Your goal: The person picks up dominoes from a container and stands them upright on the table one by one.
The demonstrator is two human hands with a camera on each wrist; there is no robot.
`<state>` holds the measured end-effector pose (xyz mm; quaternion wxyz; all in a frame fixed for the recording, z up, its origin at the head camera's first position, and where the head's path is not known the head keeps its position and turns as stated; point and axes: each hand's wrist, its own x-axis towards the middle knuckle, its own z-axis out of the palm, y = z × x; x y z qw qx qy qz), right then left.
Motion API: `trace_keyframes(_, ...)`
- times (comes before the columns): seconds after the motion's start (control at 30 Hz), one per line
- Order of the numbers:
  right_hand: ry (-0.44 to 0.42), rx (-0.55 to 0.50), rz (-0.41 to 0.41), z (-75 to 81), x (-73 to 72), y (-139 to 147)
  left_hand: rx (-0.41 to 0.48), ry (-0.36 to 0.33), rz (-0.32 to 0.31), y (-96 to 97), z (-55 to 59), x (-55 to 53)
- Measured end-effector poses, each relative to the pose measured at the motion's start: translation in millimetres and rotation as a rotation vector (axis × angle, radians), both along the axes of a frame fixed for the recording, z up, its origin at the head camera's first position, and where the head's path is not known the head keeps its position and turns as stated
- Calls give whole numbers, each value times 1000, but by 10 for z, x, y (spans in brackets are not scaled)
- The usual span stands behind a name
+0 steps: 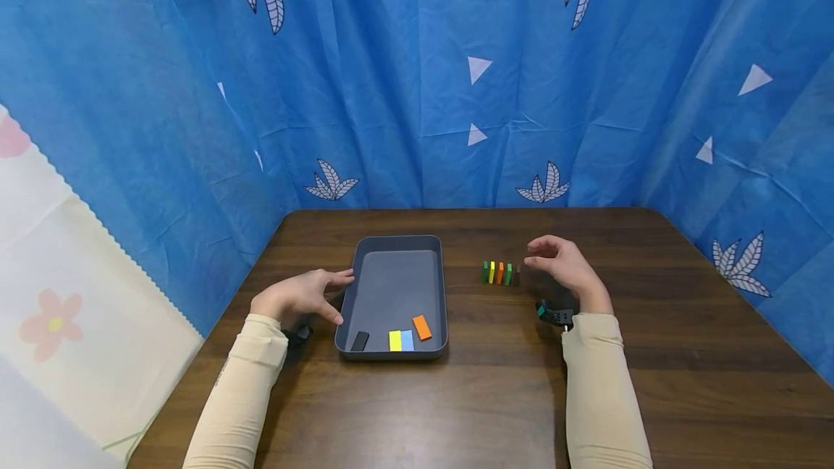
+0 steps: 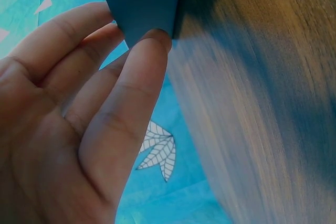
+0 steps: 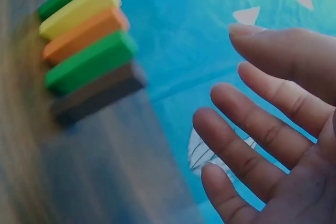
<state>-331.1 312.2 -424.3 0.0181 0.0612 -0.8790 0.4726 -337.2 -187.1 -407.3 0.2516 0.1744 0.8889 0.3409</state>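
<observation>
My left hand [image 1: 305,297] is at the left side of a grey tray [image 1: 444,295], its fingertips and thumb tip right at the outer wall. Seen from the left wrist, the thumb [image 2: 126,108] overlaps the tray's wall [image 2: 142,3], fingers loosely bent. To the right of the tray, a row of upright domino-like blocks stands on the table: a dark green block [image 1: 485,271], a yellow block [image 1: 492,272], an orange block [image 1: 500,273], a green block [image 3: 92,64] and a brown block [image 3: 100,94]. My right hand [image 1: 562,264] hovers just right of the brown one, fingers spread and holding nothing.
Inside the tray's near end lie a black block [image 1: 360,341], a yellow block [image 1: 395,341], a light blue block [image 1: 407,340] and an orange block [image 1: 422,328]. Blue curtains [image 1: 417,93] rise behind the wooden table [image 1: 495,396].
</observation>
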Motion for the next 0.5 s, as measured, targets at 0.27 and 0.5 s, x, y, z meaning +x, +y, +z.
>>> trace_keyframes(0.27, 80, 2, 105, 309, 32, -282, -8, 15, -12, -13, -14, 6)
trace_keyframes(0.5, 106, 19, 237, 535, 38, -629, -18, 33, -28, -13, -8, 3)
